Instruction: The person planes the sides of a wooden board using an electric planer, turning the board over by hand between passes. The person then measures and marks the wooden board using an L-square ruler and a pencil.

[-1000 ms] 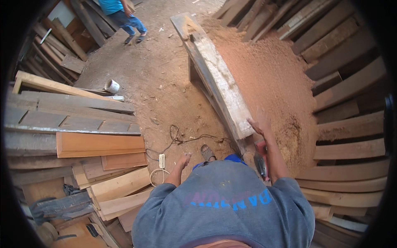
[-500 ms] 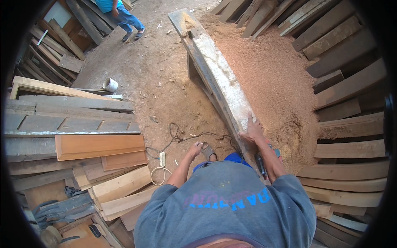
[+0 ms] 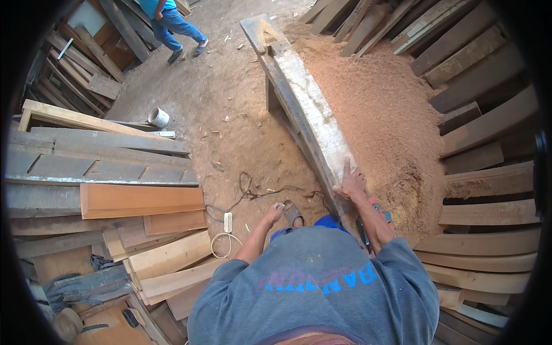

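Observation:
My right hand [image 3: 352,183] lies on the near part of a long pale wooden plank [image 3: 313,103], its fingers apart and stretched along the wood. The plank rests lengthwise on a narrow wooden bench [image 3: 253,26] that runs away from me. My left hand [image 3: 275,214] hangs in the air left of the bench, above the ground, fingers curled in; whatever it may hold is hidden. Next to my right forearm, partly covered by it, is a red, green and black tool [image 3: 386,216] whose kind I cannot make out.
Reddish sawdust [image 3: 382,132] is heaped right of the bench. Stacked boards line the right side [image 3: 489,213] and left side [image 3: 109,164]. A dark cord [image 3: 276,191] and a white socket block [image 3: 228,222] lie on the ground. A white bucket [image 3: 159,117] and another person [image 3: 175,29] are further off.
The view has shifted slightly, so the surroundings sit a little further right. My right hand stays on the plank and my left hand stays curled. The other person's legs have moved a little.

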A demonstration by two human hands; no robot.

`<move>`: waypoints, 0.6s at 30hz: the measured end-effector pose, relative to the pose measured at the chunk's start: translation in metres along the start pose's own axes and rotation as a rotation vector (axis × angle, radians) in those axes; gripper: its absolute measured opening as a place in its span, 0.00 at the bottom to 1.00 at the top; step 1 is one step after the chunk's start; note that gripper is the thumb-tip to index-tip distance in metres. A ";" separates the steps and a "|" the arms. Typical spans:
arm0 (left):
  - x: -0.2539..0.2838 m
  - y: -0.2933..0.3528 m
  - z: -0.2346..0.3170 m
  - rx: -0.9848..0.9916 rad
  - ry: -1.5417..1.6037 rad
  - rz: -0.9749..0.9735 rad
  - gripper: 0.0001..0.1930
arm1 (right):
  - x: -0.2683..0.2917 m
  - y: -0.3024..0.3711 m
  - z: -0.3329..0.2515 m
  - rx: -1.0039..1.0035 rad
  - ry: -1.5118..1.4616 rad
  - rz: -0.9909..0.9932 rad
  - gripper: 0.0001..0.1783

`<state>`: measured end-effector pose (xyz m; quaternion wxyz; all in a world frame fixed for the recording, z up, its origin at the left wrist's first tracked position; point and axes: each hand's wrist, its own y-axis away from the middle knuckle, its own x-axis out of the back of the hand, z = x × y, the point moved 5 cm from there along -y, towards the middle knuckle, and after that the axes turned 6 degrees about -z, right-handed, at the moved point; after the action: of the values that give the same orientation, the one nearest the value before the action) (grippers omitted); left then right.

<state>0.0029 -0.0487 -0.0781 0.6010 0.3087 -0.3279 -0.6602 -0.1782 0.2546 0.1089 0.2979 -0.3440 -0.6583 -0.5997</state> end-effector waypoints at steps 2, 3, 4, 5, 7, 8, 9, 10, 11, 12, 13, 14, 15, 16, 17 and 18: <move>0.001 -0.004 -0.006 -0.010 -0.011 0.014 0.18 | 0.008 0.005 0.001 -0.007 0.033 0.033 0.72; 0.007 -0.011 -0.019 -0.010 -0.036 0.027 0.18 | 0.014 0.004 -0.001 0.051 0.014 0.005 0.71; 0.008 -0.014 -0.019 -0.018 -0.068 0.030 0.17 | 0.018 0.001 0.000 0.096 -0.007 -0.014 0.70; 0.009 -0.012 -0.024 -0.013 -0.071 0.025 0.17 | 0.015 0.001 0.002 0.091 -0.010 -0.019 0.70; 0.010 -0.005 -0.025 0.051 -0.109 0.031 0.16 | 0.014 0.000 0.004 0.040 -0.023 0.037 0.70; 0.010 -0.003 -0.022 0.052 -0.113 0.025 0.16 | 0.012 0.002 0.006 0.033 -0.025 0.037 0.70; 0.012 -0.001 -0.028 0.072 -0.104 0.039 0.20 | 0.016 0.010 0.002 0.031 0.010 0.024 0.70; 0.015 -0.001 -0.033 0.092 -0.095 0.052 0.23 | 0.017 0.015 -0.001 0.029 0.045 0.013 0.70; 0.018 0.000 -0.037 0.094 -0.093 0.055 0.23 | 0.013 0.013 0.000 0.032 0.045 0.011 0.70; 0.018 -0.001 -0.039 0.077 -0.099 0.041 0.20 | 0.011 0.011 -0.001 0.046 0.023 0.006 0.70; 0.018 -0.001 -0.041 0.060 -0.104 0.027 0.18 | 0.010 0.010 -0.002 0.059 0.001 0.001 0.71; 0.018 -0.003 -0.044 0.061 -0.104 0.027 0.18 | 0.009 0.010 0.002 0.059 0.001 0.000 0.71; 0.019 -0.002 -0.044 0.061 -0.109 0.037 0.18 | 0.018 0.019 -0.002 0.030 -0.006 -0.033 0.70; 0.020 0.000 -0.045 0.062 -0.115 0.047 0.18 | 0.020 0.023 -0.003 0.002 -0.013 -0.067 0.69; 0.022 -0.001 -0.044 0.068 -0.113 0.049 0.18 | 0.018 0.015 0.000 0.005 -0.012 -0.073 0.69; 0.019 0.005 -0.029 0.063 -0.125 0.056 0.20 | 0.015 0.009 0.015 0.006 -0.006 -0.067 0.68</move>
<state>0.0279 -0.0701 -0.0913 0.5876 0.2763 -0.3940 -0.6505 -0.1790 0.2710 0.1245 0.2768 -0.3228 -0.6722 -0.6061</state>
